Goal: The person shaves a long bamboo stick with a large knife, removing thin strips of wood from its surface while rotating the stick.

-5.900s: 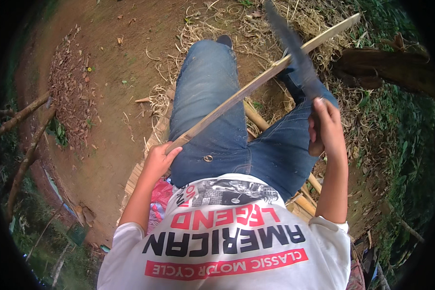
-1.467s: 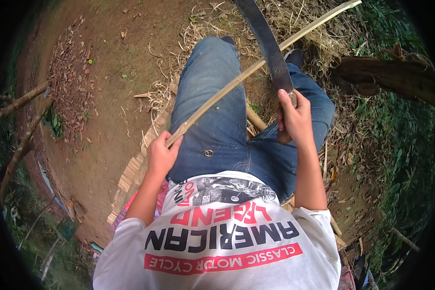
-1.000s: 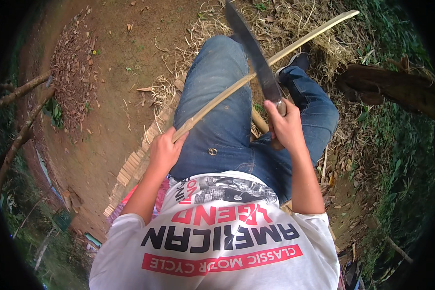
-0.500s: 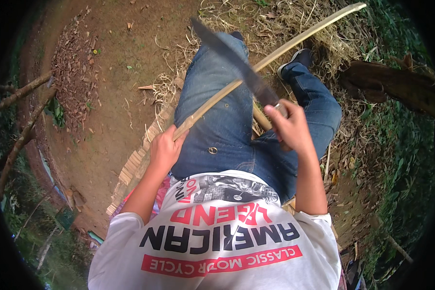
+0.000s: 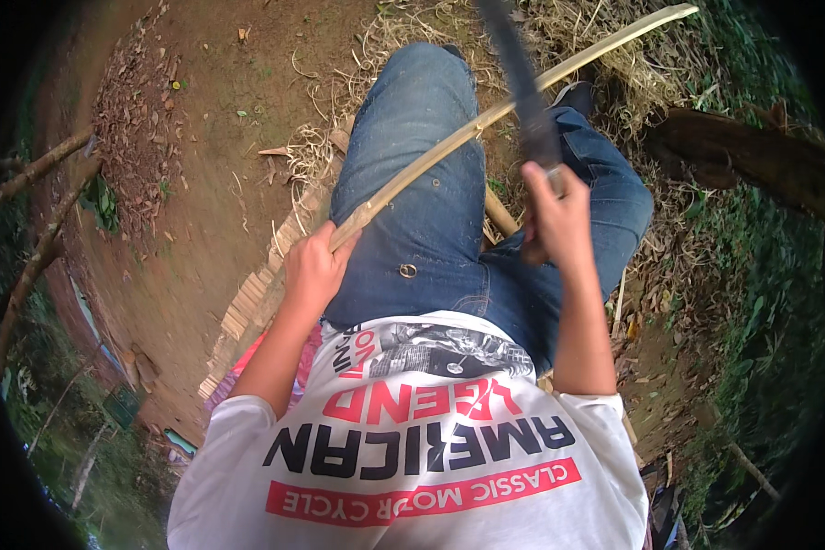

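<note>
A long pale wooden strip (image 5: 431, 158) slants across my jeans from lower left to upper right. My left hand (image 5: 314, 266) is closed around its near end, beside my thigh. In my right hand (image 5: 559, 215) is the handle of a machete (image 5: 528, 92), whose dark blade points away and crosses over the strip, blurred by motion. Whether the blade's edge touches the strip I cannot tell. A small curled shaving (image 5: 407, 271) lies on my jeans.
Thin curly shavings (image 5: 321, 151) litter the ground around my legs, with a thicker heap at the far right. A row of short cut pieces (image 5: 252, 298) lies to my left. A dark log (image 5: 738, 160) is at right, and poles (image 5: 50, 229) stand at far left.
The machete has swung from pointing far left to pointing almost straight away, its blade farther along the strip. My left hand and the strip have hardly moved.
</note>
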Motion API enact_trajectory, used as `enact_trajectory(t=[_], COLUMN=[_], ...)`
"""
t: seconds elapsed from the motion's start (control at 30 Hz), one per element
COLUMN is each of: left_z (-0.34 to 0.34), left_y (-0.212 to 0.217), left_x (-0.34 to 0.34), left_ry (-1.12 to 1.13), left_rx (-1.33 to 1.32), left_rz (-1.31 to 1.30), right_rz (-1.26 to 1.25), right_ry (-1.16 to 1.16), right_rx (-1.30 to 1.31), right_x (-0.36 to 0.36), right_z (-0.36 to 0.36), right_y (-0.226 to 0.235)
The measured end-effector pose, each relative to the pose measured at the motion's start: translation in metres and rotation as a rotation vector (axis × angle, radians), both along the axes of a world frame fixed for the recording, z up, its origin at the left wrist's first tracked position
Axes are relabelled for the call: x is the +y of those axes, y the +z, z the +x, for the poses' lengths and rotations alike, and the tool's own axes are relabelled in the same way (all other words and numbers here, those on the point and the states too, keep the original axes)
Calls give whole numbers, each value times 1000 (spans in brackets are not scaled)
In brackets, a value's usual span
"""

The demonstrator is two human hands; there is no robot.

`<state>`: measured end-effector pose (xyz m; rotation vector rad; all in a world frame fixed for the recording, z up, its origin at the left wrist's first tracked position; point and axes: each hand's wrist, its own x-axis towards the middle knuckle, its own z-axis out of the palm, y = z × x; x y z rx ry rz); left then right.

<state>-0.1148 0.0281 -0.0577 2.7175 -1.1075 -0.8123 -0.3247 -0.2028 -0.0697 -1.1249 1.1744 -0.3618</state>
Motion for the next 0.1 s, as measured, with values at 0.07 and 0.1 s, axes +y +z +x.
enact_trajectory(t=[0.07,0.1], left_z=[3,3], left_y=[-1,-2], left_x=[1,6], left_ry=[-7,-10], left_rx=[-9,-14], left_rz=[-31,-42], right_rz=[-49,-54], right_ry=[262,259], right_rx=[157,152], right_x=[8,7], right_z=[-3,-2], right_y=[2,3])
